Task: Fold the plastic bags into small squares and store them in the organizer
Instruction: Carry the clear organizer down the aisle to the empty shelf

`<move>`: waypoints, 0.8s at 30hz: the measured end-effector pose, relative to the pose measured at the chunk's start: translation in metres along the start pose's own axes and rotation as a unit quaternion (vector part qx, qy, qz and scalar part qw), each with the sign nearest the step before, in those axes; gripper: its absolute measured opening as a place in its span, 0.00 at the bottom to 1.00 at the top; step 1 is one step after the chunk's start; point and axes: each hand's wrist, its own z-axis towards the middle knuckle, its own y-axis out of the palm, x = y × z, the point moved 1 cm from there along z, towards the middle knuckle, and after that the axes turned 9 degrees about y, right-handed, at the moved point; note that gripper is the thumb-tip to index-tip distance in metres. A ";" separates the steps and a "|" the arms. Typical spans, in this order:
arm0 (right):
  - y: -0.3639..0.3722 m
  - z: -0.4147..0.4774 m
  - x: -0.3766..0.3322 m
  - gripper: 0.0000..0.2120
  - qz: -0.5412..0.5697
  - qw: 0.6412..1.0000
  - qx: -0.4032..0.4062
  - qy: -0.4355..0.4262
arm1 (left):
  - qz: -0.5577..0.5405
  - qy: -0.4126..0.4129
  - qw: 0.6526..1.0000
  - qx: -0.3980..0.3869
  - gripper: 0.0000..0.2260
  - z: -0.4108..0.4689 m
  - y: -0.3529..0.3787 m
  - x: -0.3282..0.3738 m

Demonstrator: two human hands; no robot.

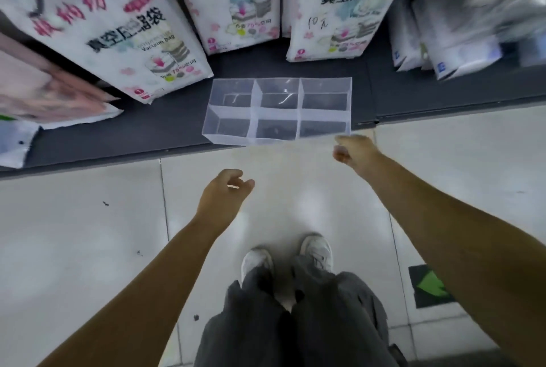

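Head view: organizer (277,112) on dark shelf (177,121), tile floor (88,225) below; left hand (224,194) slack, empty; right hand (353,149) fisted, contents unclear.

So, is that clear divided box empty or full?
Empty. All six compartments of the clear organizer show only the dark shelf beneath, no bags inside.

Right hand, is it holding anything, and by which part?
Cannot tell. The right hand is curled by the near right corner of the organizer, but blur hides any grip. The left hand shows nothing in it.
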 end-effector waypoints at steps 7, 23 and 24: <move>-0.110 -0.202 0.029 0.07 0.109 0.994 -0.007 -0.002 | 0.048 0.083 0.992 -0.080 0.14 -0.122 -0.048 0.131; -0.398 -0.495 0.200 0.08 0.422 0.899 0.114 0.025 | 0.111 0.313 0.897 -0.291 0.08 -0.330 0.058 0.412; -0.412 -0.501 0.205 0.10 0.423 0.898 0.119 0.023 | 0.119 0.321 0.891 -0.299 0.08 -0.334 0.074 0.426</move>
